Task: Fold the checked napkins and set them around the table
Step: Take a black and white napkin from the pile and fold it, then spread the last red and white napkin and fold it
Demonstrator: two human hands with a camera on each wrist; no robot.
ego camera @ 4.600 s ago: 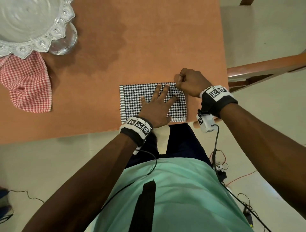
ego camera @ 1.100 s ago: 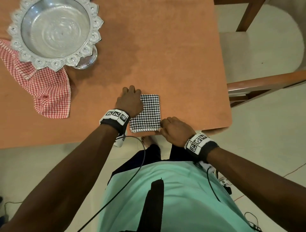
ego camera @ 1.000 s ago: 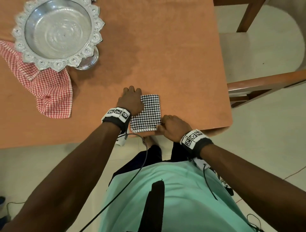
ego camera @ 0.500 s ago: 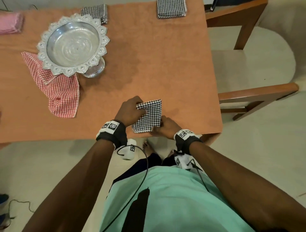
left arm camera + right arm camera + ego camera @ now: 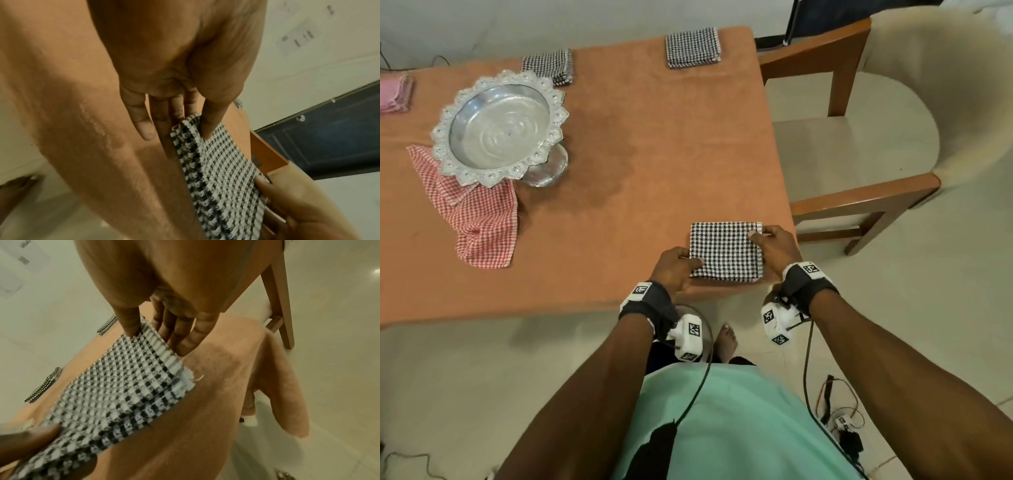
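A folded black-and-white checked napkin (image 5: 726, 251) sits near the front right corner of the orange table (image 5: 640, 137). My left hand (image 5: 678, 265) pinches its near left edge, thumb on top (image 5: 207, 128) and fingers under the cloth (image 5: 218, 164). My right hand (image 5: 770, 245) pinches its far right corner, thumb on top (image 5: 131, 326) of the napkin (image 5: 115, 382). Two more folded checked napkins (image 5: 692, 47) (image 5: 549, 65) lie along the far edge. A red checked napkin (image 5: 479, 219) lies unfolded at the left.
A silver footed bowl (image 5: 500, 126) stands on part of the red cloth. A folded pink cloth (image 5: 395, 94) lies at the far left edge. A wooden chair with cream cushion (image 5: 859, 144) stands right of the table. Cables (image 5: 839, 418) lie on the floor.
The napkin went from a wide rectangle to a small folded square. Both hands took hold of it and moved it right, towards the table's front right corner.
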